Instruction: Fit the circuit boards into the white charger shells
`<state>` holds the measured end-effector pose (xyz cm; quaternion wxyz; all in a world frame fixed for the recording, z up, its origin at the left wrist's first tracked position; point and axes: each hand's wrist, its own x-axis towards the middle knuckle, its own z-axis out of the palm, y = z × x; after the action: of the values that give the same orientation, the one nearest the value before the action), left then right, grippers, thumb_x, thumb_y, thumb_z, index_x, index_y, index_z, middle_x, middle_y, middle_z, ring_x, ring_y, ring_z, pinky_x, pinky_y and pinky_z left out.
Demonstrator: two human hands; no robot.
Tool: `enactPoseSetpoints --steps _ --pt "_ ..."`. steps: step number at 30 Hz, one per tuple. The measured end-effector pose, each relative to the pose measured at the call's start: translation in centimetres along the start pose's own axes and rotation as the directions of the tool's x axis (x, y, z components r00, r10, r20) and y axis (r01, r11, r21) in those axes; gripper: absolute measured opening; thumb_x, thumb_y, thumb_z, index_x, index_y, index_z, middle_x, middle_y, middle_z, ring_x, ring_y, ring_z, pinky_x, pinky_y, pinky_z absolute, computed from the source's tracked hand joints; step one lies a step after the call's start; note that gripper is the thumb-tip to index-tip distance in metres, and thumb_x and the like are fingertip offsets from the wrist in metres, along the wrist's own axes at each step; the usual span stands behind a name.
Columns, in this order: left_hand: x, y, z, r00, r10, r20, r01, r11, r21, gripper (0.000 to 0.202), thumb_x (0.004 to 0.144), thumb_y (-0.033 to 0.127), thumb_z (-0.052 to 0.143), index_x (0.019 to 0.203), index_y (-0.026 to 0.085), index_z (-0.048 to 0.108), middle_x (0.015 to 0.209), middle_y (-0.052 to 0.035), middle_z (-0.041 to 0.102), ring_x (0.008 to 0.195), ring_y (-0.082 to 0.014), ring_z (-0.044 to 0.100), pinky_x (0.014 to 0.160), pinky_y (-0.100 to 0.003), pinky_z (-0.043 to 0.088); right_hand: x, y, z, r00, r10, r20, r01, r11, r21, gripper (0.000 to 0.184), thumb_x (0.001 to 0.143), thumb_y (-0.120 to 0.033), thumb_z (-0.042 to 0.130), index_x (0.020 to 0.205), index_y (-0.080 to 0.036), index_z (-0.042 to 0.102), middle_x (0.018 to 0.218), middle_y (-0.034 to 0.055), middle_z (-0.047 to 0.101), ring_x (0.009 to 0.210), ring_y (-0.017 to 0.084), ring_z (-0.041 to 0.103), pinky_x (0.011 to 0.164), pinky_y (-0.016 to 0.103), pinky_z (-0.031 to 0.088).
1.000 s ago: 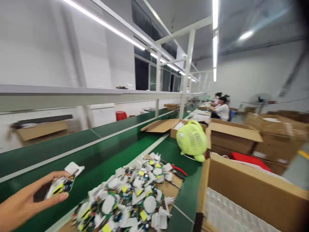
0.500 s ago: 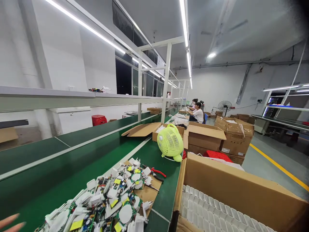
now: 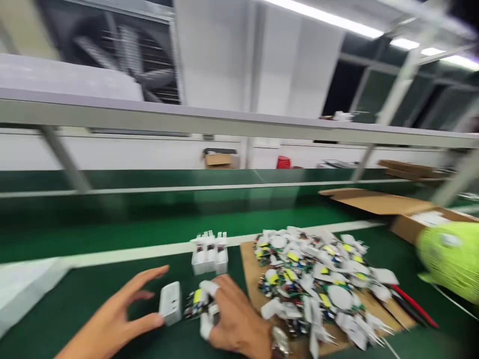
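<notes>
Green tabletop (image 3: pixel 123 232) is stretching across the middle of the blurred frame, with a grey shelf rail (image 3: pixel 239 124) running above it and a large wall fan (image 3: pixel 123 50) sitting at the upper left. Right of centre, a heap of circuit boards and white parts (image 3: pixel 318 279) is lying on a cardboard sheet (image 3: pixel 250 279), with red-handled pliers (image 3: pixel 411 303) at its right edge and a lime-green fan (image 3: pixel 452 259) crowding the right border. A row of white plugs (image 3: pixel 209 252) is standing just beyond the hands. At the bottom, the left hand (image 3: pixel 112 319) is spreading wide, one fingertip touching a white casing (image 3: pixel 170 301). The right hand (image 3: pixel 235 324) is closing around a small circuit board (image 3: pixel 196 298) just beside that casing. A white tray (image 3: pixel 22 284) is edging in at the lower left; bare green surface is lying between it and the hands.
</notes>
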<state>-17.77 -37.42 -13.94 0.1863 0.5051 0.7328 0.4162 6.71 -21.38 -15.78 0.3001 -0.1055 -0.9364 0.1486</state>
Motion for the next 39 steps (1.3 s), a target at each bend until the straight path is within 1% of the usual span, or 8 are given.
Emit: enactPoseSetpoints --steps 5,9,13,20,26,31,35,39 --pt "-2.4 0.7 1.6 0.981 -0.133 0.143 0.156 0.974 -0.165 0.113 0.063 0.039 0.097 0.160 0.030 0.042 0.158 -0.0123 0.055 0.119 -0.0327 0.066 0.107 -0.048 0.053 -0.8 0.4 1.2 0.995 -0.026 -0.091 0.042 0.984 0.172 0.063 0.083 -0.004 0.049 0.145 -0.016 0.047 0.127 0.0138 0.063 0.119 0.026 0.064 0.101 0.042 0.060" --pt "-2.5 1.9 3.6 0.978 -0.163 0.132 0.184 0.970 -0.160 0.082 0.077 0.024 0.083 0.152 0.029 0.050 0.137 -0.0085 0.068 0.114 -0.0289 0.066 0.107 -0.047 0.051 -0.7 0.1 0.7 0.970 -0.083 -0.227 0.124 0.978 0.170 0.054 0.092 -0.007 0.049 0.145 -0.016 0.049 0.130 0.0141 0.063 0.125 0.025 0.062 0.103 0.039 0.059" --pt "-3.0 2.4 4.2 0.995 -0.037 0.091 0.048 0.991 -0.126 0.070 0.080 0.015 0.078 0.145 0.031 0.056 0.139 -0.0064 0.063 0.126 -0.0289 0.061 0.116 -0.045 0.046 -0.4 -1.0 0.1 0.952 -0.106 -0.289 0.168 0.965 0.200 0.055 0.094 -0.007 0.054 0.148 -0.014 0.048 0.136 0.0156 0.060 0.132 0.028 0.058 0.108 0.044 0.057" --pt "-3.7 2.0 4.2 0.995 -0.024 0.096 0.030 0.998 -0.056 0.099 0.078 0.018 0.082 0.163 0.034 0.034 0.157 -0.0095 0.043 0.138 -0.0319 0.054 0.118 -0.045 0.047 1.1 -2.0 -1.6 0.960 -0.145 -0.240 0.188 0.968 0.166 0.055 0.096 -0.009 0.058 0.150 -0.014 0.048 0.136 0.0159 0.061 0.132 0.028 0.058 0.107 0.045 0.058" --pt "-3.4 2.1 4.0 0.996 -0.089 -0.006 0.089 0.996 0.026 0.089 0.084 0.022 0.077 0.162 0.029 0.035 0.133 -0.0101 0.060 0.122 -0.0321 0.061 0.110 -0.051 0.051 3.1 -1.1 -1.4 0.943 -0.179 -0.282 0.207 0.976 0.070 0.052 0.097 -0.012 0.058 0.148 -0.015 0.050 0.134 0.0148 0.063 0.128 0.028 0.060 0.105 0.047 0.057" --pt "-3.3 2.8 2.8 0.970 -0.214 0.119 0.214 0.977 0.006 0.129 0.063 0.039 0.099 0.167 0.033 0.023 0.157 -0.0135 0.045 0.115 -0.0323 0.062 0.100 -0.047 0.055 1.6 -0.1 -0.2 0.958 -0.093 -0.272 0.125 0.987 0.100 0.052 0.098 -0.015 0.058 0.149 -0.016 0.049 0.134 0.0158 0.062 0.127 0.029 0.060 0.101 0.048 0.060" --pt "-3.3 3.2 2.8 0.967 -0.174 0.184 0.178 0.984 -0.008 0.079 0.074 0.035 0.092 0.144 0.029 0.055 0.129 -0.0069 0.066 0.102 -0.0275 0.065 0.091 -0.040 0.054 0.7 -0.2 -0.4 0.963 -0.059 -0.263 0.098 0.985 0.141 0.055 0.096 -0.014 0.058 0.150 -0.018 0.047 0.135 0.0159 0.060 0.127 0.031 0.061 0.100 0.048 0.061" --pt "-3.0 2.9 4.1 0.999 0.046 0.019 -0.048 0.995 0.090 0.058 0.074 0.030 0.095 0.122 0.025 0.063 0.114 -0.0047 0.068 0.106 -0.0291 0.059 0.091 -0.040 0.052 0.6 -1.5 -0.3 0.962 -0.116 -0.246 0.171 0.961 0.218 0.059 0.093 -0.009 0.056 0.151 -0.015 0.046 0.137 0.0174 0.058 0.132 0.032 0.057 0.105 0.050 0.058"
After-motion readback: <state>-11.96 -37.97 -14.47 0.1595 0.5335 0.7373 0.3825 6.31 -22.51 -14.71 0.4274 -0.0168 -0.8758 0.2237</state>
